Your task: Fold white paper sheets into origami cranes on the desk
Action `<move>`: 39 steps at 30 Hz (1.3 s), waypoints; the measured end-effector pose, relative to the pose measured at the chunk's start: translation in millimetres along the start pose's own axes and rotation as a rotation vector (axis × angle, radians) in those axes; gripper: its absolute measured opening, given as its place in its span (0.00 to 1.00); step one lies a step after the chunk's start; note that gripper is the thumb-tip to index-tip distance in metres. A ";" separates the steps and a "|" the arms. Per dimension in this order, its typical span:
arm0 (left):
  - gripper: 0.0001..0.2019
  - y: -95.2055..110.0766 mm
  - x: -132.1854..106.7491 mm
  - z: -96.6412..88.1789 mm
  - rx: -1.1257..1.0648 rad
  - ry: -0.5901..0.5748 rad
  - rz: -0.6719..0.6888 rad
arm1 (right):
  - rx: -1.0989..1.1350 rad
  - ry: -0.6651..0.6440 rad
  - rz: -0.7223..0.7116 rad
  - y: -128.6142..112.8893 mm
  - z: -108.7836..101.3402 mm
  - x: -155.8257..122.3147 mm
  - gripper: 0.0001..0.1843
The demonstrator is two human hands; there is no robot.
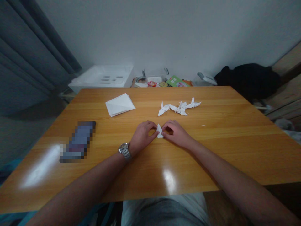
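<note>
A small piece of folded white paper [160, 131], pointed at the top, is held between my two hands near the middle of the table. My left hand [144, 133] pinches its left edge with thumb and fingers; a metal watch [125, 151] is on that wrist. From the other side, my right hand [176, 133] pinches the right edge. Just beyond the hands lie several folded white paper figures [181, 108], shaped like origami birds, grouped in a row. A stack of white paper sheets [120, 105] rests farther back on the left.
The wooden table [235, 135] carries a pixelated phone-like object [78, 141] at left and a thin white strip [202, 125] at right. Behind its far edge are a white plastic tray [101, 75], a green packet [177, 81] and a black bag-like object [249, 80].
</note>
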State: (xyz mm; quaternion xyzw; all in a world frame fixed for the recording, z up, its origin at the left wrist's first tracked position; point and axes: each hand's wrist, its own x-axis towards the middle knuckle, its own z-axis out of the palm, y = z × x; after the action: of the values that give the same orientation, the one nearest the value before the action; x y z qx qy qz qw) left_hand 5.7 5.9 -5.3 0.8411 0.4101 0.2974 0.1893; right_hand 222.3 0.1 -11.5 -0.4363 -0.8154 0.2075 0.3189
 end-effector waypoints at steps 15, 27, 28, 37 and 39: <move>0.05 1.6 0.0 -1.4 -0.017 0.007 0.013 | -0.032 -0.029 -0.036 -1.2 0.5 -0.1 0.03; 0.05 0.9 -0.6 -2.6 -0.009 -0.022 0.020 | -0.011 -0.002 -0.013 -3.0 1.1 -0.2 0.03; 0.05 0.3 -0.5 -2.2 -0.010 -0.026 0.023 | -0.009 -0.001 -0.015 -3.1 1.2 -0.2 0.02; 0.06 0.2 -1.1 0.1 0.030 -0.027 0.042 | 0.013 -0.011 -0.069 -1.0 0.1 -2.1 0.02; 0.06 0.8 -1.0 0.2 0.035 -0.031 0.042 | 0.008 -0.011 -0.073 -1.7 -0.2 -2.0 0.02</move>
State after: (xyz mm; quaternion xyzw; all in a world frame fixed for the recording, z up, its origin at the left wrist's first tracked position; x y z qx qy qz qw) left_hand 5.8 4.6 -5.4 0.8572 0.3945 0.2813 0.1744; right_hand 222.3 -2.5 -11.0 -0.4040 -0.8316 0.2013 0.3235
